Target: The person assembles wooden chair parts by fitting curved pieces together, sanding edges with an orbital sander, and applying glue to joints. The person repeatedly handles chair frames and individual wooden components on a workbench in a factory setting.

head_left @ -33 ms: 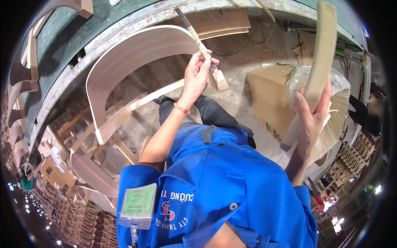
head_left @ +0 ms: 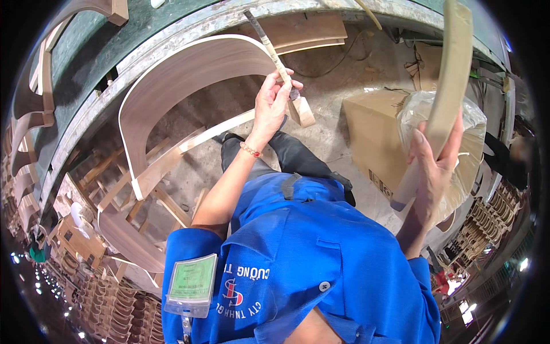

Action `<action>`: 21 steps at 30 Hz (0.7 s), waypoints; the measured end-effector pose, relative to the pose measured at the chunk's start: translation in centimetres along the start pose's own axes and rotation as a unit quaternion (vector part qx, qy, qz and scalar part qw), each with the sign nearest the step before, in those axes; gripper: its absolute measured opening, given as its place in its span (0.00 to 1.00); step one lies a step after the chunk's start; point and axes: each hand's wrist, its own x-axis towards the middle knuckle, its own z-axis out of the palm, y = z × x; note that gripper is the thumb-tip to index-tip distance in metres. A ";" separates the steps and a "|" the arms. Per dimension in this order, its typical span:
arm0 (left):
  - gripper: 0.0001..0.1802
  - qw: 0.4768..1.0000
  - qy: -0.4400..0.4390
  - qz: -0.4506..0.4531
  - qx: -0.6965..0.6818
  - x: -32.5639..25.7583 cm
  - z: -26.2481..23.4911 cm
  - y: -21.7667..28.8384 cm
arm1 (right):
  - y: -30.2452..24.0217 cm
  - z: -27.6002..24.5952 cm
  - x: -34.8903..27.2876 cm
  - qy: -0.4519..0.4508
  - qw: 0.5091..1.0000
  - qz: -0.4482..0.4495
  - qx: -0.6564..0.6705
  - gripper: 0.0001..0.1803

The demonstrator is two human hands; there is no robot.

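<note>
Left hand (head_left: 270,109) clasps a stick (head_left: 270,47), right hand (head_left: 433,163), well apart, a bar (head_left: 452,66); the panel (head_left: 175,86) by the table's (head_left: 154,22) edge looks shaped, the remainder unclear.

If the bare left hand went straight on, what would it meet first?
Along its line, the left hand would probably meet the flat, brown, wood-like boards first, though depth is unclear and it might pass above them.

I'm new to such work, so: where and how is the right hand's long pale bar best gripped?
Probably partway along the long pale bar, from the person's side, as the right hand does: its slim body fits between thumb and fingers.
</note>
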 end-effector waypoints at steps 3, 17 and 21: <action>0.16 0.999 -0.009 -0.019 0.035 0.1 0.3 -0.6 | 0.1 -1.5 0.3 -0.018 0.999 -0.008 0.042 0.46; 0.14 0.993 -0.028 0.015 0.113 -0.3 0.8 0.0 | -0.5 -0.7 1.2 -0.127 0.990 -0.054 -0.033 0.45; 0.13 0.986 -0.024 -0.006 0.164 -0.3 0.9 0.3 | 0.2 -1.2 2.8 -0.176 0.962 -0.170 -0.120 0.42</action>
